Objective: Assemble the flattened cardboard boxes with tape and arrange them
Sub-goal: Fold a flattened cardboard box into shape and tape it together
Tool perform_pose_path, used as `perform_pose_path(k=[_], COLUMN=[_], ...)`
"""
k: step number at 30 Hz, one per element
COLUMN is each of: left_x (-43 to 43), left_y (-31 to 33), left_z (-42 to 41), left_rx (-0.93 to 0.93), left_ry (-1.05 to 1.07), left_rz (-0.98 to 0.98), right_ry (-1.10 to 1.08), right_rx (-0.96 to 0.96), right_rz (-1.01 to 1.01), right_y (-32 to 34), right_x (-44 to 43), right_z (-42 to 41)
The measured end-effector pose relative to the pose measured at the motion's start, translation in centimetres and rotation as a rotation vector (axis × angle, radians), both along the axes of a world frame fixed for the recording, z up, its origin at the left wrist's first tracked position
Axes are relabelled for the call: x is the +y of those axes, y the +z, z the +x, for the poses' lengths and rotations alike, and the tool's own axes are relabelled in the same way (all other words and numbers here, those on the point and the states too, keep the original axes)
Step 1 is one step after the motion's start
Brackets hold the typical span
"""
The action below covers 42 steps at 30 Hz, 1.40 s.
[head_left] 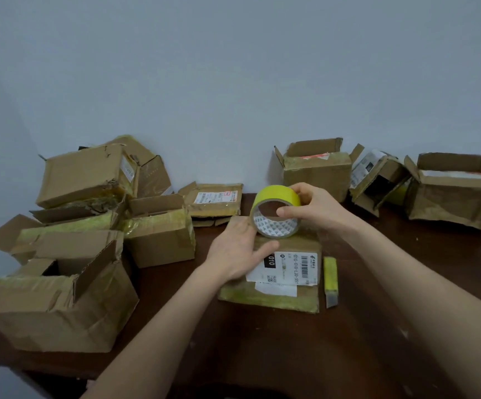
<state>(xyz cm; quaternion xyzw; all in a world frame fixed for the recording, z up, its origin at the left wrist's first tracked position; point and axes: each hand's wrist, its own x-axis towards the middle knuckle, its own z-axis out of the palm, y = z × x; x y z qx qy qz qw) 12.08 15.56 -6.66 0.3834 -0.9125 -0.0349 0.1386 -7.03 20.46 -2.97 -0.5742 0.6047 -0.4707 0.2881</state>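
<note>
Two hands meet over one flattened box at the centre of the frame. From my remote seat, the right hand [312, 208] has its fingers curled over the top of the roll of yellow tape [273, 194], with the thumb hooked against the inner rim, so the roll is pinched between them. The left hand [237, 250] lies flat, its fingers straight and close together and their tips right against the left edge of the roll, while the thumb stretches toward the white shipping label [289, 269].

The roll stands on edge with its open core facing the camera (a printed pattern shows on the inner lining). It rests on the far end of the flattened cardboard box [276, 299], which lies under the left palm. Just right of that box a yellow box cutter [330, 279] lies on the table, apart from both hands.

Toward the right of the frame, three opened-up boxes [317, 175] sit in a row against the wall. On the left a pile of crumpled boxes [83, 180] crowds the table, with a large open carton [55, 309] nearest the camera at the lower left. Another labelled flat box [213, 204] lies behind the hands.

Everything sits on a dark brown table [262, 355] before a pale grey-blue wall [233, 67].
</note>
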Motion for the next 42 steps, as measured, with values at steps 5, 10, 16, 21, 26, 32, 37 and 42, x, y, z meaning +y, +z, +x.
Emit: perform_pose_path(k=[5, 10, 16, 21, 26, 32, 37, 42], left_x=[-0.5, -0.6, -0.4, 0.1, 2.8, 3.3, 2.7, 0.0], left_y=[-0.2, 0.0, 0.3, 0.7, -0.2, -0.8, -0.8, -1.0], left_z=[0.0, 0.0, 0.1, -1.1, -4.6, -5.1, -4.7, -3.8], left_rx=[-0.109, -0.200, -0.226, -0.385, -0.324, -0.220, -0.243, -0.247], left_ry=[-0.064, -0.041, -0.085, -0.039, 0.022, 0.093, 0.048, 0.005], left_rz=[-0.020, -0.017, -0.007, -0.026, -0.055, -0.084, -0.123, -0.080], right_ry=[-0.012, -0.071, -0.073, -0.071, -0.099, -0.197, -0.152, -0.231], right_rx=[0.068, 0.238, 0.370, 0.432, 0.348, -0.119, 0.067, 0.205], right_rz=[-0.120, -0.057, -0.007, 0.003, -0.023, -0.153, -0.185, -0.086], right_y=[0.2, 2.4, 3.4, 3.0, 2.1, -1.6, -0.3, -0.1], right_x=[0.4, 1.6, 1.3, 1.3, 1.9, 3.7, 3.7, 5.5], right_z=[-0.7, -2.7, -2.5, -2.4, -2.3, -2.9, -3.3, -7.4])
